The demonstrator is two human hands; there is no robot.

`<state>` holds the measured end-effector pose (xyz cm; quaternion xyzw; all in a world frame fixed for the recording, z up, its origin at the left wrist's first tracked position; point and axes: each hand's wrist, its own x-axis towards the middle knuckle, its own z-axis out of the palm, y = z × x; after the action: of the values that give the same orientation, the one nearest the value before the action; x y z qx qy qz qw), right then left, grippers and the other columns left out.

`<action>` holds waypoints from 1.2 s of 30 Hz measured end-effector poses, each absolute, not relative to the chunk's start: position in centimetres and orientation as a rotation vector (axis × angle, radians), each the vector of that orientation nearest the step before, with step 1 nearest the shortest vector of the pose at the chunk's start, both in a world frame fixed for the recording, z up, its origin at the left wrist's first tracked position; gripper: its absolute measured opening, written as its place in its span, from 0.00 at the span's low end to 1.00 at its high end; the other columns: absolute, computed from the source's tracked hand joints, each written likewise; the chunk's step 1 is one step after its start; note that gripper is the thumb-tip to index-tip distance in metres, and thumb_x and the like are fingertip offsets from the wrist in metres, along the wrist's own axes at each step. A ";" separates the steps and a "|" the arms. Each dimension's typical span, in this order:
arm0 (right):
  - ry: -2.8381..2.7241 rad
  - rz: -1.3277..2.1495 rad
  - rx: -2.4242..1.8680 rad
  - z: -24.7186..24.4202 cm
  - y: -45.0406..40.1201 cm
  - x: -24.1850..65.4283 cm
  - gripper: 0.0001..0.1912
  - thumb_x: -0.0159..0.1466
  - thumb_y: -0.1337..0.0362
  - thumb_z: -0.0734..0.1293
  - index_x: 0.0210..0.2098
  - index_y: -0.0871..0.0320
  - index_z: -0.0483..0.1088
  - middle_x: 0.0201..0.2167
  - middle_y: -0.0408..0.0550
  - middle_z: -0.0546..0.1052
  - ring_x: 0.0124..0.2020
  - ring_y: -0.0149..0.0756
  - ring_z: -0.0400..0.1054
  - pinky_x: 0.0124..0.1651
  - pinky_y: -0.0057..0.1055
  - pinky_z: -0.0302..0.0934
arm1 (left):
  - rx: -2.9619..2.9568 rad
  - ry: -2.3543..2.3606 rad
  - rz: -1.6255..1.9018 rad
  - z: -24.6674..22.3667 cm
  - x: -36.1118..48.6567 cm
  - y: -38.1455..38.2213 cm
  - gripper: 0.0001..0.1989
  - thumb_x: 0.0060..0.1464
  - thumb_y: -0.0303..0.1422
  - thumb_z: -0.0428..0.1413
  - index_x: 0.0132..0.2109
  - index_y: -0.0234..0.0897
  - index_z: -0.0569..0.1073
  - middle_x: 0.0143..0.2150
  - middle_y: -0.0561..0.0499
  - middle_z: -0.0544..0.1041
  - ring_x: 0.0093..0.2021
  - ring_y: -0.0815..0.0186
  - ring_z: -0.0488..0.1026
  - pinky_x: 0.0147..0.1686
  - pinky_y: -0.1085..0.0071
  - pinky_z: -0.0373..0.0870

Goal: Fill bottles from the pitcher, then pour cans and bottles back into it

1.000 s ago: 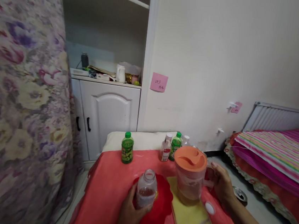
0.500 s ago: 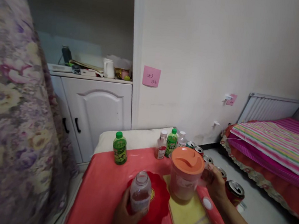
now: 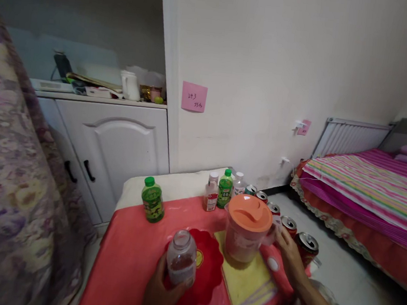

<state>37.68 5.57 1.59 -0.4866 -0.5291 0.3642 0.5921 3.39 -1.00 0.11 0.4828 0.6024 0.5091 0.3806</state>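
Observation:
In the head view, my left hand [image 3: 166, 284] is wrapped round a clear, uncapped bottle [image 3: 182, 259], held upright over a red scalloped tray [image 3: 209, 269]. To the right is a clear plastic pitcher [image 3: 243, 244] with an orange lid [image 3: 250, 213]; it appears to stand on a folded yellow cloth [image 3: 247, 293]. My right hand [image 3: 287, 251] has its fingers closed at the pitcher's handle, on its right side. A white cap [image 3: 272, 263] lies beside the cloth, near my right forearm.
A green bottle [image 3: 153, 200] stands at the table's back left. Behind the pitcher are another green bottle [image 3: 225, 189], a pinkish bottle [image 3: 211, 192] and a clear one [image 3: 238, 184]. Several cans, one dark red [image 3: 306, 248], line the right edge. A bed [image 3: 366, 194] is beyond.
The whole view has shifted a little, so things appear further left. My hands keep the same places at the bottle and the pitcher's handle.

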 end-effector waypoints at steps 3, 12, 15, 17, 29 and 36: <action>-1.374 0.756 -1.269 -0.6 3.7 39.0 0.24 0.64 0.50 0.62 0.55 0.53 0.67 0.59 0.51 0.70 0.61 0.45 0.62 0.62 0.40 0.56 | 1.204 1.522 1.308 -0.1 3.3 -0.8 0.44 0.36 0.40 0.67 0.61 0.32 0.63 0.57 0.35 0.75 0.56 0.43 0.72 0.54 0.53 0.70; -1.497 0.438 -1.662 -7.6 2.8 41.7 0.28 0.51 0.55 0.65 0.48 0.62 0.74 0.42 0.55 0.76 0.45 0.50 0.72 0.50 0.42 0.67 | 1.203 1.488 1.376 -0.5 3.2 -0.8 0.43 0.34 0.39 0.68 0.59 0.33 0.66 0.55 0.36 0.77 0.54 0.45 0.75 0.51 0.57 0.73; -1.555 0.431 -1.722 -8.2 3.1 41.7 0.25 0.53 0.55 0.64 0.47 0.61 0.75 0.41 0.54 0.75 0.45 0.48 0.72 0.51 0.40 0.67 | 1.208 1.452 1.407 -0.2 3.4 -1.0 0.39 0.33 0.36 0.69 0.56 0.33 0.69 0.52 0.38 0.80 0.50 0.47 0.77 0.47 0.60 0.75; -1.570 0.442 -1.762 -8.4 3.3 41.6 0.24 0.54 0.54 0.63 0.47 0.59 0.74 0.41 0.53 0.75 0.45 0.47 0.72 0.50 0.39 0.67 | 1.210 1.438 1.399 -0.1 3.5 -1.1 0.37 0.33 0.35 0.68 0.54 0.32 0.69 0.50 0.38 0.80 0.49 0.48 0.77 0.46 0.61 0.75; -1.344 0.693 -1.598 -6.5 0.7 40.9 0.18 0.52 0.49 0.71 0.37 0.53 0.73 0.36 0.49 0.80 0.35 0.49 0.75 0.38 0.43 0.70 | 1.199 1.449 1.415 0.4 3.7 -1.6 0.41 0.31 0.39 0.68 0.56 0.32 0.70 0.52 0.37 0.80 0.51 0.47 0.76 0.48 0.61 0.75; -1.533 1.063 -1.289 -1.3 -5.0 35.2 0.21 0.54 0.54 0.71 0.45 0.54 0.72 0.43 0.53 0.80 0.46 0.51 0.75 0.49 0.41 0.69 | 1.192 1.435 1.389 0.1 4.1 -1.5 0.42 0.32 0.38 0.68 0.58 0.31 0.67 0.55 0.36 0.77 0.54 0.47 0.74 0.51 0.60 0.73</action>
<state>35.16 -4.99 -1.34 -0.5149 -0.6125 0.4249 0.4233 4.08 -1.49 0.07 0.4704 0.5664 0.5483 0.3966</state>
